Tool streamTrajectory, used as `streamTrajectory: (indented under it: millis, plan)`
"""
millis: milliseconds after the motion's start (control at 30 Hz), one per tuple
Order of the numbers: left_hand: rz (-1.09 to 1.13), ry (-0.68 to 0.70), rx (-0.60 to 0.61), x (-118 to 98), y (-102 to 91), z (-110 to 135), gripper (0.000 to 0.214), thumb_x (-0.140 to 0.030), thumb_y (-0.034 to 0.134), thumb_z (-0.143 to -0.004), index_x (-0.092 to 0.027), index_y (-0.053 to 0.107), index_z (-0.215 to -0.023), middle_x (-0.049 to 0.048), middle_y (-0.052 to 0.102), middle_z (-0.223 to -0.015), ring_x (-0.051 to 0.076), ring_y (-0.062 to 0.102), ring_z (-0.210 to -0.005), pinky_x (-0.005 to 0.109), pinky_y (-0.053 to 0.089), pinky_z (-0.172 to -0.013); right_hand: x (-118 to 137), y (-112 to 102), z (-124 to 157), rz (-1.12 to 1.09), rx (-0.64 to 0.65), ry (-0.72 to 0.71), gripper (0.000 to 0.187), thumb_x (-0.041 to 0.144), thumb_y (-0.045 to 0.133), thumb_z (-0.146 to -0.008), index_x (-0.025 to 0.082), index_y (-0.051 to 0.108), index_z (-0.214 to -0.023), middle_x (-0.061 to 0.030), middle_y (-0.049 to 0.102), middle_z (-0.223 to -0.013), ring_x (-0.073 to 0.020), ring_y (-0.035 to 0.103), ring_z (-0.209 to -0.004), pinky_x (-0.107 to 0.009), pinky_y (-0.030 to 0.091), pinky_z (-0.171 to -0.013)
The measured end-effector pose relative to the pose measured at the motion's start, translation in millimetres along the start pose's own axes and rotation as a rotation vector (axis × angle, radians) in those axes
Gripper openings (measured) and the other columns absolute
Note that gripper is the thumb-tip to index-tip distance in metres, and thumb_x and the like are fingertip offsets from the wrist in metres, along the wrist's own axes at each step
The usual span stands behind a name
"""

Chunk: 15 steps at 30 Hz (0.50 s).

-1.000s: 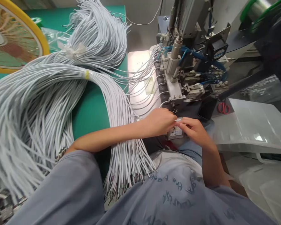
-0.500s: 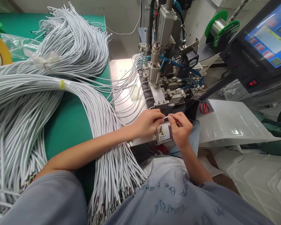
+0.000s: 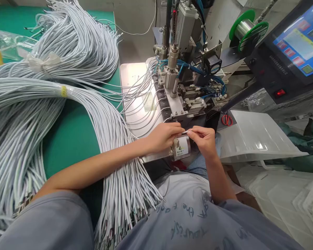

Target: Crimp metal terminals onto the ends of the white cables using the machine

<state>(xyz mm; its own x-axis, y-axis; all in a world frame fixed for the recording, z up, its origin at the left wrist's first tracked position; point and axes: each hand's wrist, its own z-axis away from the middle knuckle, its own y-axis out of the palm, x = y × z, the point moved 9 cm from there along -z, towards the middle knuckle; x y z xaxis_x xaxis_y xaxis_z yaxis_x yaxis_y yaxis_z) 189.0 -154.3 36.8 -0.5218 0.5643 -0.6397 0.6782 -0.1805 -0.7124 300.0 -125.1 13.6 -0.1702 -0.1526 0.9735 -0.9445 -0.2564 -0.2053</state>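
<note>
A white cable [image 3: 185, 131] runs between my two hands, its end pinched at the front corner of the machine. My left hand [image 3: 167, 134] is closed on the cable from the left. On the other side, my right hand [image 3: 203, 138] pinches the cable's tip between thumb and forefinger; the fine wires there are too small to make out. Just below my fingers sits a metal box with a white label [image 3: 182, 146]. Under my left forearm lies a thick bundle of white cables [image 3: 112, 128], held by a yellow tape band [image 3: 64, 91].
The machine [image 3: 172, 80] with cylinders and blue tubes stands ahead, several cables lying across its metal plate [image 3: 130, 78]. A solder wire spool [image 3: 246, 30] and a lit screen [image 3: 299, 41] are at the right. Red scissors [image 3: 226, 120] lie near a white plastic tray [image 3: 258, 135].
My right hand has turned slightly, its fingers closing more flatly over the cable's tip. My left hand stays nearly in place. The whole view has shifted a little.
</note>
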Motion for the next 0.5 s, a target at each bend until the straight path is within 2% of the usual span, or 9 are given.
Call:
streamTrajectory:
  millis: [133, 267, 367, 433, 500]
  plan:
    - [0.018, 0.046, -0.076, -3.1, -2.3, 0.7, 0.022, -0.011, 0.044, -0.087, -0.013, 0.066, -0.088, 0.0006, 0.056, -0.069, 0.008, 0.05, -0.059, 0.018, 0.035, -0.053, -3.1, 3.7, 11.4, -0.035, -0.173, -0.04, 0.021, 0.03, 0.062, -0.077, 0.016, 0.064, -0.061, 0.0035, 0.039, -0.055, -0.0084, 0.034, -0.052, -0.024, 0.027, -0.047]
    - [-0.078, 0.046, -0.11, -5.1, -3.4, 2.3, 0.024, -0.014, 0.043, -0.089, -0.013, 0.066, -0.087, 0.0011, 0.057, -0.069, 0.008, 0.049, -0.058, 0.019, 0.035, -0.052, 13.5, -0.4, 17.6, 0.168, -0.292, -0.168, 0.02, 0.027, 0.058, -0.081, 0.017, 0.067, -0.067, 0.004, 0.036, -0.054, -0.0086, 0.033, -0.05, -0.025, 0.028, -0.047]
    - [-0.322, 0.098, -0.082, -11.3, -3.4, 2.7, 0.024, -0.012, 0.042, -0.087, -0.012, 0.066, -0.088, 0.0027, 0.058, -0.071, 0.011, 0.049, -0.06, 0.022, 0.035, -0.053, 22.3, 0.1, 11.0, 0.276, -0.195, -0.216, 0.021, 0.024, 0.058, -0.081, 0.016, 0.064, -0.063, 0.0051, 0.033, -0.051, -0.008, 0.031, -0.049, -0.025, 0.028, -0.048]
    - [-0.512, 0.155, -0.057, -16.2, -2.4, 2.6, 0.025, -0.009, 0.041, -0.085, -0.011, 0.066, -0.086, 0.0047, 0.058, -0.072, 0.013, 0.049, -0.064, 0.024, 0.036, -0.056, 17.9, 3.8, 3.7, 0.276, -0.069, -0.176, 0.024, 0.023, 0.058, -0.08, 0.016, 0.06, -0.057, 0.0054, 0.033, -0.051, -0.0075, 0.031, -0.048, -0.025, 0.028, -0.048]
    - [-0.607, 0.171, -0.033, -17.1, -1.2, 2.1, 0.025, -0.007, 0.041, -0.084, -0.01, 0.066, -0.086, 0.0062, 0.059, -0.074, 0.015, 0.05, -0.068, 0.026, 0.038, -0.06, 11.1, 6.7, -1.2, 0.235, -0.003, -0.13, 0.026, 0.023, 0.058, -0.079, 0.016, 0.058, -0.054, 0.0053, 0.033, -0.05, -0.0073, 0.03, -0.048, -0.025, 0.027, -0.048]
